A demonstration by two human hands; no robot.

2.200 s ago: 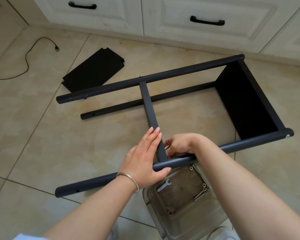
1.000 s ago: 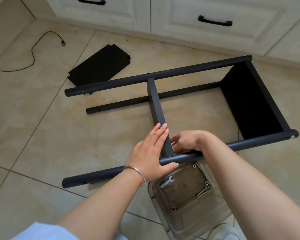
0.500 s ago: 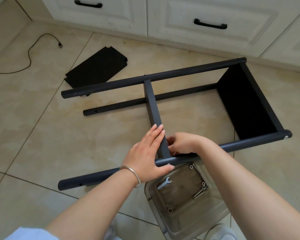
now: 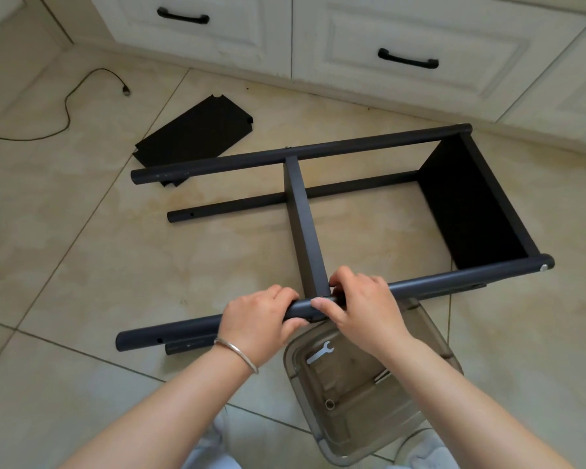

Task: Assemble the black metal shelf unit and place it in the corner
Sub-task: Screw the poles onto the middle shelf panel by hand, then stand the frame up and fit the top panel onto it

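Right at the bottom edge, two bare forearms reach forward and converge on the frame, with a clear plastic container sitting on the floor beneath them; a small flat wrench lies inside it, along with a ring-shaped bit of hardware I can't identify.

The left hand, a thin bangle at the wrist, comes in palm down, fingers curled over the top of the near pole and thumb tucked underneath, so it's gripping that pole. Just beside it, nearly touching, the right hand is bent at the wrist with its fingers curled down onto the joint where the crossbar meets the near pole; the thumb lies across the pole. Whether it pinches a screw there I can't tell, the fingers cover the spot.

The shelf unit lies on its side on the tiled floor, poles running left to right, a black shelf panel fixed at the right end. A lower pole rests on the tiles, and the far pole sits above it.

Beyond that, a loose black panel lies flat, partly under the far pole's left end. Further left, a black cable trails across the tiles. At the back, white cabinet doors with dark handles.
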